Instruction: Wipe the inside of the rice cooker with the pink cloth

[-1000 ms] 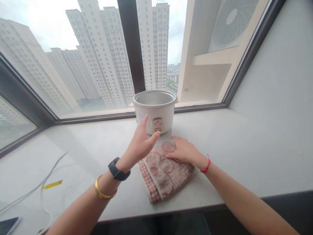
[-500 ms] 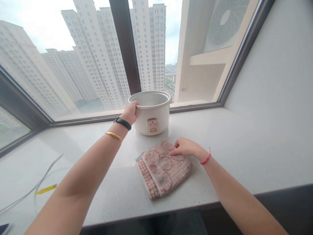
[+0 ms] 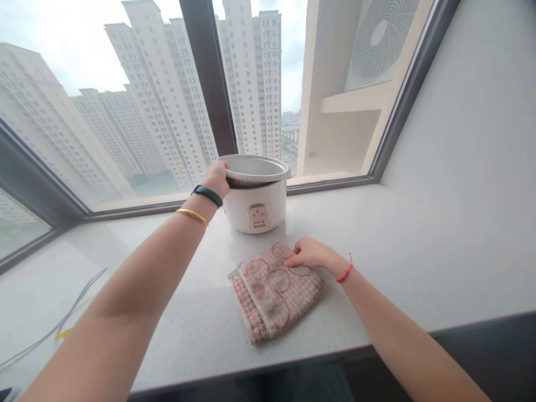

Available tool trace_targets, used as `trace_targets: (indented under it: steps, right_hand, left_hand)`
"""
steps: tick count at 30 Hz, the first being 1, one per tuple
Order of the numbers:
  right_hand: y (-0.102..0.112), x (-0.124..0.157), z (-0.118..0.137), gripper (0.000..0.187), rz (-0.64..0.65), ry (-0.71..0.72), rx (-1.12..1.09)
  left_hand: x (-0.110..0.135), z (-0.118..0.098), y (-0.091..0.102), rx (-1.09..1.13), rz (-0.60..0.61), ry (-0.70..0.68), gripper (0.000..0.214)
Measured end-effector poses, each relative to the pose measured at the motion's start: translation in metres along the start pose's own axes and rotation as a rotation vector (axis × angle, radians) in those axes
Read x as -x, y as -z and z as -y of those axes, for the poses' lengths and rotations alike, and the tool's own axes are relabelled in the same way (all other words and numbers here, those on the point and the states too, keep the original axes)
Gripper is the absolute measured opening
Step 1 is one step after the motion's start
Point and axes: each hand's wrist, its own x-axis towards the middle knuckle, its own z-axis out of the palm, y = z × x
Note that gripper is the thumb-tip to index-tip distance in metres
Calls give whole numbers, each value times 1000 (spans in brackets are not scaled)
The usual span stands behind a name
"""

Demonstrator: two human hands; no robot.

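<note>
Left fingers (image 3: 221,166) clasp the tilted inner pot's rim (image 3: 258,178).

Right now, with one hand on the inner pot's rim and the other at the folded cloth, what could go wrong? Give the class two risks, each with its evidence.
1. Only the left hand holds the inner pot, which tilts with its left side raised, so it might slip and drop back into the white cooker body.
2. That lopsided lift could drag or tip the cooker body, since the right hand is at the folded cloth, not steadying it.
</note>
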Motion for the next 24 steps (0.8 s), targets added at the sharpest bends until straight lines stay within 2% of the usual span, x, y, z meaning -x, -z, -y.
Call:
trace_targets:
  steps: [4,9,12,14,17,19,21,24]
  right_hand:
    - [1,2,2,36,4,-6,-13]
    - [2,3,1,38,6,9,-7]
    - [2,5,1,37,0,18,13]
    - [0,6,2,35,0,23,20]
    - [-4,5,3,29,0,31,-8]
    - [-3,5,4,25,2,39,-141]
    - [2,8,5,20,15,60,-329]
    - [15,18,7,39,60,136,-568]
  left_hand:
    - [3,-18,-14,34,-68,62,17]
    - [24,-52,-27,205,34,15,19]
    - [47,-76,-17,267,102,-84,29]
    - [69,-87,1,319,146,-189,36]
    - [113,-91,43,391,146,-335,44]
    - [148,-86,76,293,42,-332,50]
    - [182,-77,106,105,-82,-314,58]
    - [224,-59,143,-132,-197,-217,74]
